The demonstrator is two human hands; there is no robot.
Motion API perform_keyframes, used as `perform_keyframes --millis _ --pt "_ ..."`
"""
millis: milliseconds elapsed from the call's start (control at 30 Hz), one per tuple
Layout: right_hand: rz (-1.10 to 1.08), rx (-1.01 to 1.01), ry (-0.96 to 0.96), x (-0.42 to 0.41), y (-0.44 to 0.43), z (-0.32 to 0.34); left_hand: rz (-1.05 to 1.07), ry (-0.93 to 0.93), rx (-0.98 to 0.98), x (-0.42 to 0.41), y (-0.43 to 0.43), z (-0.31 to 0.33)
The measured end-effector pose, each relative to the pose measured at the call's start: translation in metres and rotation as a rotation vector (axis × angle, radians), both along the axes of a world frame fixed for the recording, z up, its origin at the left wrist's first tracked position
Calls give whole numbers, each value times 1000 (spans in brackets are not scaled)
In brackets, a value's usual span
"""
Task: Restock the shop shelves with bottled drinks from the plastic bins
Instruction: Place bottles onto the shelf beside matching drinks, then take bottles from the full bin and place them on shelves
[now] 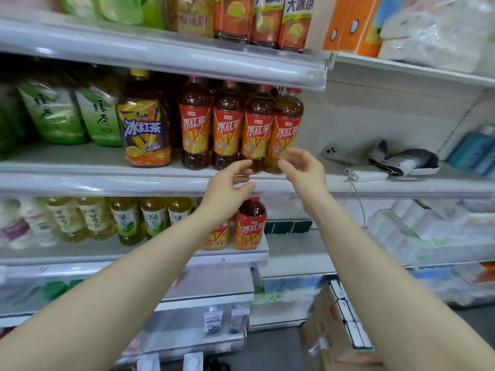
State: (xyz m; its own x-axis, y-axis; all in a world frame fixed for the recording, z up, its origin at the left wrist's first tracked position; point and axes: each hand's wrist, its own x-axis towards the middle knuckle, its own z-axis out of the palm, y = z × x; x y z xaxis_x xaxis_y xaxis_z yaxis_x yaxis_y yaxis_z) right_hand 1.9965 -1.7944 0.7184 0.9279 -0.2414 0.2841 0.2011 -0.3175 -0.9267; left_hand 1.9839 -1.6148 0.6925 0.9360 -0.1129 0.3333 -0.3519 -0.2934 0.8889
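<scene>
Fingers loose, nothing held: left hand (pixel 230 180), right hand (pixel 304 170). Rightmost tea bottle (pixel 285 129) at 11 o'clock of right hand; contact unclear.

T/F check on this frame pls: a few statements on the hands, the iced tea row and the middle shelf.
1. Four red-labelled iced tea bottles stand side by side on the middle shelf. True.
2. The left hand grips a bottle. False: its fingers are loosely curled and hold nothing.
3. The right hand is by the rightmost bottle of the row. True.
4. Right of that row the shelf holds more bottles. False: a white box with a cable and a grey-white device lie there.
5. The large yellow-capped bottle stands right of the row. False: it stands left of it.
</scene>
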Motion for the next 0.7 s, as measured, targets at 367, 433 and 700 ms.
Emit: perform_keyframes --millis 367,433,700 --pt "205 -314 -30 -66 117 -51 191 -6 15 -67 96 -37" --pt "271 -326 -36 -77 136 -61 242 -11 30 -84 113 -44" --pt "523 -361 -94 -117 208 -87 510 65 32 -174 176 -80"
